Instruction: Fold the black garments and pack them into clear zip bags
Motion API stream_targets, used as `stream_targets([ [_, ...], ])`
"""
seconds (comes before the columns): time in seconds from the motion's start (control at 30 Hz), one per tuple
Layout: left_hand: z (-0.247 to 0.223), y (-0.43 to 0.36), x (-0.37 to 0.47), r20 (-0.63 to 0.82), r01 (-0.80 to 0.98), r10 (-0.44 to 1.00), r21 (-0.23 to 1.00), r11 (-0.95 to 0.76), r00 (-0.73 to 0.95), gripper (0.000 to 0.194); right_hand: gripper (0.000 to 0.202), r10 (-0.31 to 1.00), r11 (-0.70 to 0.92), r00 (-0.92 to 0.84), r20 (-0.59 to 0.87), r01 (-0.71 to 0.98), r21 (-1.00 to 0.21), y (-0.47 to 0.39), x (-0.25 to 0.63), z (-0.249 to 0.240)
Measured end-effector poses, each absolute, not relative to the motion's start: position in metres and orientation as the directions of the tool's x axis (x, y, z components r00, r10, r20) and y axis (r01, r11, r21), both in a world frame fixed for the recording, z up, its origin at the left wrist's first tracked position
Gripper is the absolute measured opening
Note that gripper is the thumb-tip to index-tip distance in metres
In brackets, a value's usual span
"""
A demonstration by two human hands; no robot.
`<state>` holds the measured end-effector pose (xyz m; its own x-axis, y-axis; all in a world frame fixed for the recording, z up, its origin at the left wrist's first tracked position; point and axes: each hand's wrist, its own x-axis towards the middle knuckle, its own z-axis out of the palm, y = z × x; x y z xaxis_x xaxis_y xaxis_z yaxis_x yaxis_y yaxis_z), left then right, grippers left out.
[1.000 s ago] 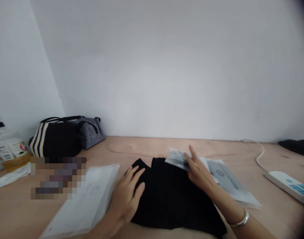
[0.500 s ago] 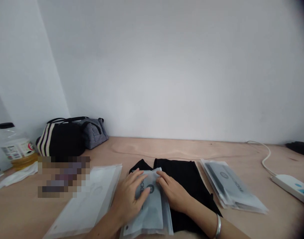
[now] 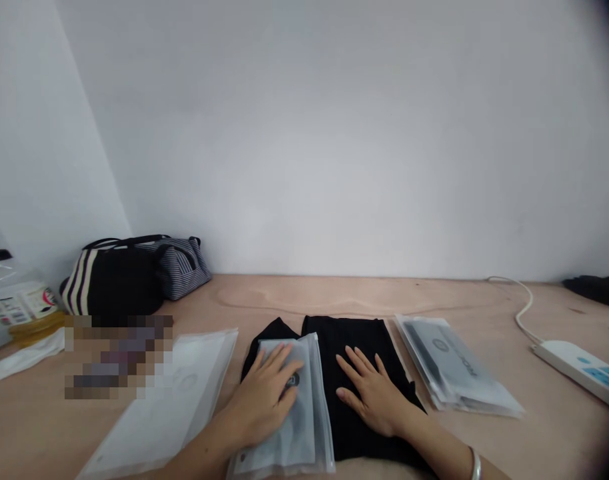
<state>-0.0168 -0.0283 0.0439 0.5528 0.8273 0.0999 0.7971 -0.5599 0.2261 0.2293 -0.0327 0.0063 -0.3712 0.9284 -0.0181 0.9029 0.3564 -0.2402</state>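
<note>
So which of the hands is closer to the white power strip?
Right. The right hand lies on the black cloth, left of the power strip; the left hand is farther left, on a plastic bag.

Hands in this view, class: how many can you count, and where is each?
2: the left hand lies on a frosted pouch; the right hand lies on black cloth. No others show.

A plain pale wall (image 3: 334,147) rises behind the light wooden surface (image 3: 454,297), meeting a side wall (image 3: 29,133) at left. Light falls softly; the dark right edge is hard to make out.
</note>
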Motion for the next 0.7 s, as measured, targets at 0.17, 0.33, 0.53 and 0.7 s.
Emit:
stream_targets([
  [0.17, 0.033, -0.023, 0.008, 0.143, 0.836, 0.859, 0.199, -0.511, 0.492, 0.059, 0.06, 0.932, 0.344, -0.361, -0.026, 0.906, -0.247, -0.034, 0.228, 0.007],
  [0.33, 0.02, -0.019, 0.004, 0.125, 0.83, 0.847, 0.168, -0.531, 0.517, 0.06, 0.061, 0.942, 0.291, -0.327, -0.075, 0.908, -0.301, -0.03, 0.229, 0.02],
  [0.53, 0.02, -0.021, 0.003, 0.109, 0.833, 0.853, 0.181, -0.523, 0.511, 0.06, 0.023, 0.993, 0.009, -0.089, -0.076, 0.705, -0.709, 0.011, 0.202, 0.034],
  [0.7, 0.02, -0.022, 0.004, 0.118, 0.831, 0.853, 0.192, -0.521, 0.508, 0.06, 0.029, 0.96, -0.17, -0.099, -0.261, 0.534, -0.828, 0.05, 0.172, 0.019],
])
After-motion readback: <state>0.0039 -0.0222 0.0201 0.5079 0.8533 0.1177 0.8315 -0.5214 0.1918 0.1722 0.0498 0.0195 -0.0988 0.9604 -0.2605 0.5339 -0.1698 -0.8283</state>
